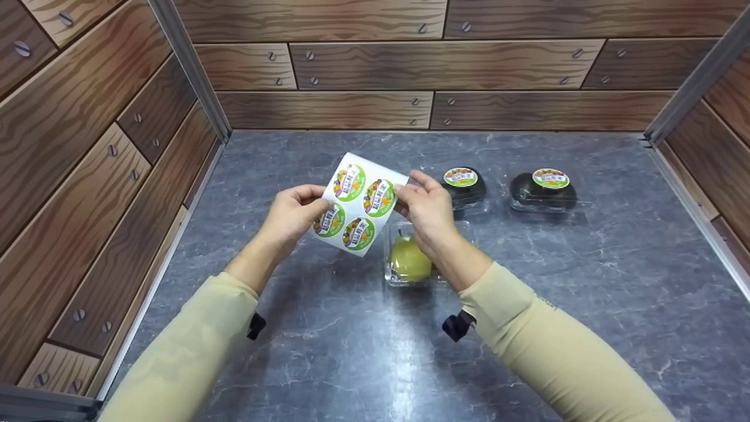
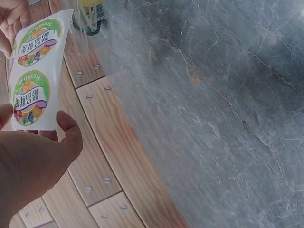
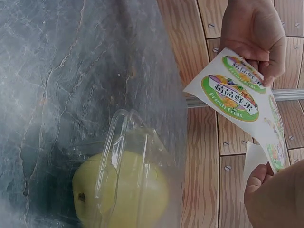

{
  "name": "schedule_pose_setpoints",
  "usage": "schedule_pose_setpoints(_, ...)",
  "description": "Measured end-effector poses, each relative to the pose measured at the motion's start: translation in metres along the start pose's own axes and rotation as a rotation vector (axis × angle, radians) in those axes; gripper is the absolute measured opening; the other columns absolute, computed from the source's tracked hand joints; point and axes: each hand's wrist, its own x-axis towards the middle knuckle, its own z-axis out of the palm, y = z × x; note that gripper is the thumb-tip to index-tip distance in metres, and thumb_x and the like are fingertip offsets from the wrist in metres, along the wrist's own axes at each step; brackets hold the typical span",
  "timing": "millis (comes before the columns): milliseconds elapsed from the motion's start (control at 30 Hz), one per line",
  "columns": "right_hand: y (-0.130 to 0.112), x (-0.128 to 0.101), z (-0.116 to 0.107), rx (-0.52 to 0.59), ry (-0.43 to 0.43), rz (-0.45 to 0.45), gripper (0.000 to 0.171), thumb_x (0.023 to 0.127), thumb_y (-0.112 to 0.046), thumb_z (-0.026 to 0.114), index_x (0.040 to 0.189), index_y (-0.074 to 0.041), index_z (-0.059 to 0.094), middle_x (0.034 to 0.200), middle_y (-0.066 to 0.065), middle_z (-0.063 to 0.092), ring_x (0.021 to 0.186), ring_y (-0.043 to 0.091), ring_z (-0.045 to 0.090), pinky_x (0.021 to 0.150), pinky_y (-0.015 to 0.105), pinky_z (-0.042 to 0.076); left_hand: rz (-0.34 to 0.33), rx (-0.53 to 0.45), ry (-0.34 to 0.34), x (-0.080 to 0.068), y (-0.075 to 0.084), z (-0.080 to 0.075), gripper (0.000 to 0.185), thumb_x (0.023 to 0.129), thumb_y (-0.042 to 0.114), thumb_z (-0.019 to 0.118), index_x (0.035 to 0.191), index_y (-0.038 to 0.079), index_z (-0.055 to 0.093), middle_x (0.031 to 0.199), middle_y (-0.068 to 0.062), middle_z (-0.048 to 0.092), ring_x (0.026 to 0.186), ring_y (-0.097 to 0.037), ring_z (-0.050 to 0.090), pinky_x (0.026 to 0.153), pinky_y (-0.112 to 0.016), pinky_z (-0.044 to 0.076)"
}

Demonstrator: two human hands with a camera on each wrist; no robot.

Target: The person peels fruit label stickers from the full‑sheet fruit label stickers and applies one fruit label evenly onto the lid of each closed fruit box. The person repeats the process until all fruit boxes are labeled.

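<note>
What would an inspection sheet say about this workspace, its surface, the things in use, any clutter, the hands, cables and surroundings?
Surface: grey marbled table, flat, no spills seen.
Job's things: sticker sheet with four round fruit labels, held up over the table; clear plastic box with a yellow-green fruit inside, no label seen on it.
Clutter: two dark labelled boxes side by side behind the clear one.
Hands: left hand pinches the sheet's left edge; right hand pinches its right edge.
Cables: nothing seen.
Surroundings: wood-pattern walls on three sides, metal corner posts.
</note>
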Motion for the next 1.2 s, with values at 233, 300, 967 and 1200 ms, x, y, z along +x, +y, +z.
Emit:
schedule_pose_setpoints(233,0.002,0.0,-0.004,-0.246,0.031,-0.12,0.059,0.097,0.004,0.069,0.152,0.007,0.048,0.132,0.027,0.066,0.113,0.028,0.069,0.1,0.035,0.057,0.008,-0.041,0.029,-0.001,0.003,0.002,0.016,0.1,0.008,0.069,0.109,-0.003,0.077,0.093,-0.011,0.073,0.079,-0.019,0.07,0.068,-0.028,0.059)
schedule_pose_setpoints(300,0.003,-0.002,-0.005,-0.393,0.035,-0.228,0.057,0.097,-0.001,0.072,0.15,0.006,0.052,0.142,0.026,0.062,0.128,0.032,0.064,0.108,0.036,0.052,0.018,-0.054,0.041,-0.001,0.004,0.003,0.016,0.1,0.007,0.069,0.108,-0.004,0.077,0.091,-0.01,0.072,0.076,-0.018,0.069,0.066,-0.027,0.059)
schedule_pose_setpoints(967,0.012,-0.015,0.015,-0.851,-0.214,-0.717,0.027,0.095,-0.016,0.081,0.121,-0.008,0.08,0.122,0.007,0.078,0.116,0.025,0.072,0.102,0.04,0.055,0.122,-0.017,0.028,-0.002,0.015,0.016,0.013,0.098,0.006,0.07,0.102,-0.004,0.079,0.086,-0.008,0.073,0.071,-0.014,0.067,0.06,-0.022,0.055)
schedule_pose_setpoints(1200,0.015,-0.016,0.016,-0.836,-0.239,-0.721,0.024,0.095,-0.015,0.081,0.118,-0.01,0.081,0.12,0.006,0.078,0.115,0.023,0.072,0.101,0.039,0.055,0.138,-0.029,-0.02,-0.003,0.017,0.02,0.016,0.1,0.007,0.07,0.106,-0.004,0.079,0.09,-0.007,0.074,0.077,-0.014,0.067,0.064,-0.023,0.056)
